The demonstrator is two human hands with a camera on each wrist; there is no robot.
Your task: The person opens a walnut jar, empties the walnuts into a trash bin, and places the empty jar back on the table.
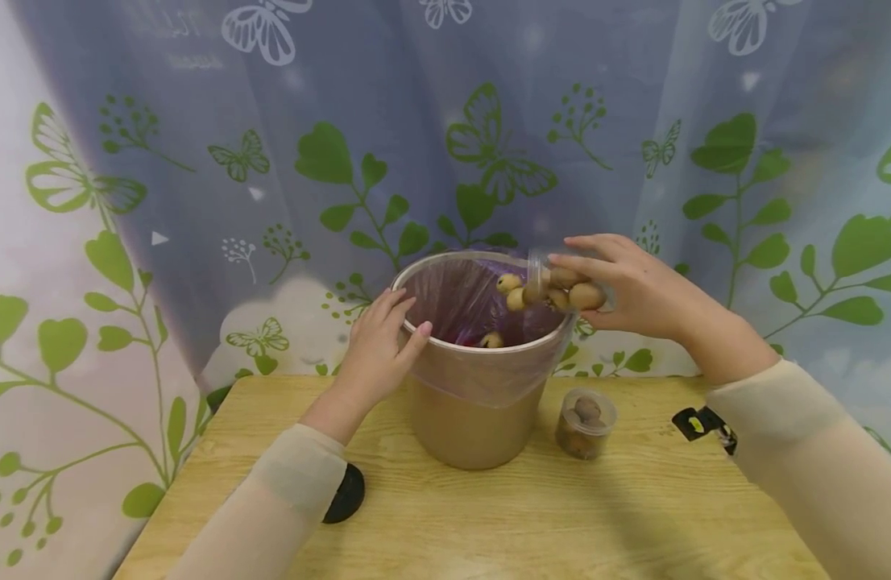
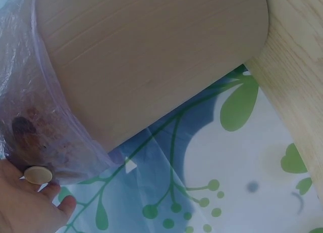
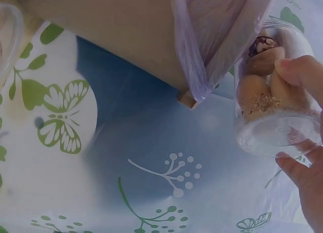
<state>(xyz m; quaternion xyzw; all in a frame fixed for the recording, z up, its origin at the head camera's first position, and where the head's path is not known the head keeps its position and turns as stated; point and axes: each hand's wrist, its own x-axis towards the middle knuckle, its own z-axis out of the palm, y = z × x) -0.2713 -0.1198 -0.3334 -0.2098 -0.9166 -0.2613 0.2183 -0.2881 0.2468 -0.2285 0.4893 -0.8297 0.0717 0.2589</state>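
A beige bin (image 1: 474, 427) lined with a thin purplish plastic bag (image 1: 489, 379) stands on the table. My left hand (image 1: 376, 346) rests against its left rim, fingers and thumb spread apart. In the left wrist view, that hand (image 2: 30, 207) touches the bagged rim. My right hand (image 1: 634, 282) grips a clear plastic jar (image 3: 275, 132), tilted with its mouth toward the bin. Inside the jar are several round brown nut-like pieces (image 1: 586, 296) and some crumbs. A few tan pieces (image 1: 508, 283) are at its mouth, over the bin. Another piece (image 1: 492, 340) shows within the bin.
To the bin's right stands a second clear jar (image 1: 585, 423) holding brown round pieces. A black object (image 1: 346, 493) lies partly behind the left sleeve. Near the right sleeve is a small black strap-like item (image 1: 695, 423). A patterned curtain (image 1: 431, 97) hangs behind the wooden table (image 1: 431, 524).
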